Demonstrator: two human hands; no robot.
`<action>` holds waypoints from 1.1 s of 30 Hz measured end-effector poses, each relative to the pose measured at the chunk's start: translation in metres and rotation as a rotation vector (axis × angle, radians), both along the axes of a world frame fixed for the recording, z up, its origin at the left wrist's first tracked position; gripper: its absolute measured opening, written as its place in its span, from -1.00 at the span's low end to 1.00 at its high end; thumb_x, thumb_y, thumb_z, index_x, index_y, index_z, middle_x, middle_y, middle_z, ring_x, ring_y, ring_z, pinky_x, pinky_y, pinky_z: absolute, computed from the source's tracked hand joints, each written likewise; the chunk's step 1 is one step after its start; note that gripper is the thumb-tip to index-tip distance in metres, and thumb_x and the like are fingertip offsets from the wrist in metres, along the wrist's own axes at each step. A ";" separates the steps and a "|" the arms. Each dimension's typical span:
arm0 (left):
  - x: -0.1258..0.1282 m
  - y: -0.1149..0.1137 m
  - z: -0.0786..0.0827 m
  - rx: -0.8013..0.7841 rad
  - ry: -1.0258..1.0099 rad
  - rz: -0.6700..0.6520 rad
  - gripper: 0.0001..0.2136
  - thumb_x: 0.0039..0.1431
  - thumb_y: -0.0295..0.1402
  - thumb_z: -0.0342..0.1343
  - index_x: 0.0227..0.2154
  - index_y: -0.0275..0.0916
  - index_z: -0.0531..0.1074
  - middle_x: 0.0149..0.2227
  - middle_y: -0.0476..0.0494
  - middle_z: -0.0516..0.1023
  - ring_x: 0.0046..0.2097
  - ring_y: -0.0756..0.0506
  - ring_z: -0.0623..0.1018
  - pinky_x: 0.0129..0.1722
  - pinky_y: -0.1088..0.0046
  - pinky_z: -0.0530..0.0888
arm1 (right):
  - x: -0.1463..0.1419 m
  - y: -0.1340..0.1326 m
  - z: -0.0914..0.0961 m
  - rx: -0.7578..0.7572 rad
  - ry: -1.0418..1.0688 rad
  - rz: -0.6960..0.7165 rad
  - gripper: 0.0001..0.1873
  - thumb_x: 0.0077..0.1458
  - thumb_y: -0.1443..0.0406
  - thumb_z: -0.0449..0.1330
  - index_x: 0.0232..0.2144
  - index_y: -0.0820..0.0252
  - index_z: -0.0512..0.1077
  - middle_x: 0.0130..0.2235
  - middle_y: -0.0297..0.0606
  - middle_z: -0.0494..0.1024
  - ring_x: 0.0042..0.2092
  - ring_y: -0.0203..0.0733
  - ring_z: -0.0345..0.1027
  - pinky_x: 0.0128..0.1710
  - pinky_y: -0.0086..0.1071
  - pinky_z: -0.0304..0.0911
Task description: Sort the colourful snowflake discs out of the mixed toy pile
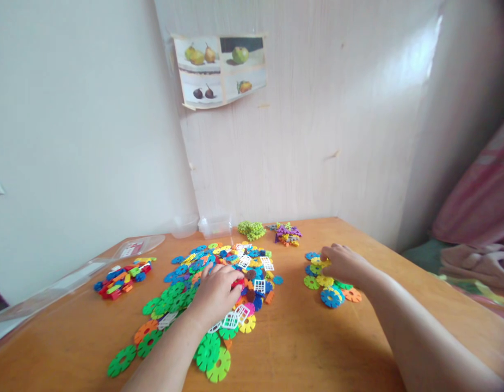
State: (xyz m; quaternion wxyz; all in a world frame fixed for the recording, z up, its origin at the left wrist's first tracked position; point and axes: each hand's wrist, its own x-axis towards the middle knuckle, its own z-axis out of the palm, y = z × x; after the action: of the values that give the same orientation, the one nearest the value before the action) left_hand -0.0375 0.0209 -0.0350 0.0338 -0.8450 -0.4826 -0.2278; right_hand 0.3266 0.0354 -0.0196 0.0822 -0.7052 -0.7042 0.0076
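My left hand (217,288) rests on a large mixed pile of plastic building pieces, palm down with fingers bent. A small red piece (237,283) shows between its thumb and forefinger; its exact shape is hidden. Around it lie green notched discs (176,296), white lattice window pieces (241,313) and small coloured bricks. Farther right, my right hand (344,265) reaches over a smaller group of notched discs. Its fingertips are closed on a yellow disc (327,262), partly covered by the fingers. A blue disc (332,298) and an orange disc (352,294) lie just below that hand.
Small bricks (123,280) form a heap at the left. Lime-green pieces (252,230) and purple pieces (288,234) sit at the back of the wooden table (301,348). A clear plastic container (216,227) stands by the wall; a transparent lid (140,246) lies left.
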 end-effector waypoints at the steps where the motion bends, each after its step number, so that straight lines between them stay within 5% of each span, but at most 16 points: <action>1: 0.000 -0.001 0.001 -0.003 -0.002 0.004 -0.83 0.23 -0.30 0.10 -0.23 -0.04 0.59 -0.18 -0.05 0.63 -0.02 -0.19 0.49 0.20 0.08 0.17 | 0.001 0.000 0.000 0.001 -0.001 -0.009 -0.66 -0.08 0.26 0.21 -0.18 0.15 0.51 -0.11 -0.08 0.51 -0.08 0.02 0.40 -0.21 -0.32 0.14; 6: 0.002 -0.003 0.006 -0.004 -0.014 0.022 -0.78 0.28 -0.33 0.01 -0.25 -0.05 0.60 -0.21 -0.06 0.64 -0.06 -0.16 0.52 0.21 0.07 0.16 | 0.004 0.001 0.001 0.024 0.007 -0.039 -0.69 0.03 0.12 0.19 -0.22 0.15 0.51 -0.13 -0.06 0.52 -0.10 0.02 0.41 -0.20 -0.29 0.15; 11: 0.002 -0.001 0.009 0.018 -0.115 0.036 -0.72 0.34 -0.33 -0.09 -0.22 -0.14 0.57 -0.17 -0.15 0.61 -0.09 -0.15 0.55 0.00 0.23 0.38 | -0.010 -0.002 0.008 0.157 0.068 -0.045 -0.64 0.18 0.05 0.08 -0.21 0.18 0.49 -0.15 -0.06 0.53 -0.11 -0.01 0.42 -0.20 -0.29 0.16; 16: 0.006 -0.001 0.010 -0.023 -0.382 -0.043 -0.76 0.32 -0.29 -0.04 -0.22 -0.19 0.55 -0.16 -0.17 0.60 -0.08 -0.14 0.56 -0.06 0.33 0.46 | -0.049 -0.017 0.014 0.328 0.184 0.136 -0.75 0.23 0.16 0.07 -0.24 0.15 0.47 -0.22 -0.18 0.53 -0.17 -0.13 0.41 -0.20 -0.34 0.18; 24: 0.022 -0.012 0.008 -0.395 -0.706 -0.133 -0.70 0.24 -0.24 0.11 0.00 -0.20 0.48 -0.27 -0.11 0.63 -0.21 -0.11 0.60 -0.17 0.38 0.50 | -0.118 -0.055 0.007 0.333 0.257 0.579 -0.64 0.22 0.18 0.16 0.04 0.10 0.42 -0.10 -0.17 0.53 -0.06 -0.10 0.40 -0.09 -0.29 0.26; 28: 0.029 -0.015 0.004 -0.623 -0.812 -0.252 -0.55 0.23 -0.15 0.16 0.12 -0.21 0.36 -0.28 -0.12 0.58 -0.27 -0.10 0.58 -0.30 0.42 0.47 | -0.135 -0.063 0.006 0.295 0.265 0.654 -0.56 0.17 0.20 0.21 0.09 0.10 0.37 -0.07 -0.18 0.53 -0.04 -0.09 0.40 -0.09 -0.29 0.29; 33: 0.034 -0.020 0.003 -0.773 -0.916 -0.340 -0.42 0.19 -0.15 0.24 0.19 -0.23 0.23 -0.35 -0.08 0.52 -0.28 -0.09 0.54 -0.32 0.45 0.43 | -0.138 -0.066 0.008 0.263 0.224 0.669 -0.73 0.20 0.17 0.20 -0.08 0.14 0.45 -0.14 -0.18 0.55 -0.06 -0.10 0.41 -0.10 -0.32 0.27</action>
State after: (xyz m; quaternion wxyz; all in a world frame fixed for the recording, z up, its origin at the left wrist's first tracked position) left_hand -0.0030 0.0011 -0.0316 -0.5215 -0.6778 -0.3544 -0.3780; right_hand 0.1884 -0.0302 -0.0117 0.2415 -0.4142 -0.8773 0.0205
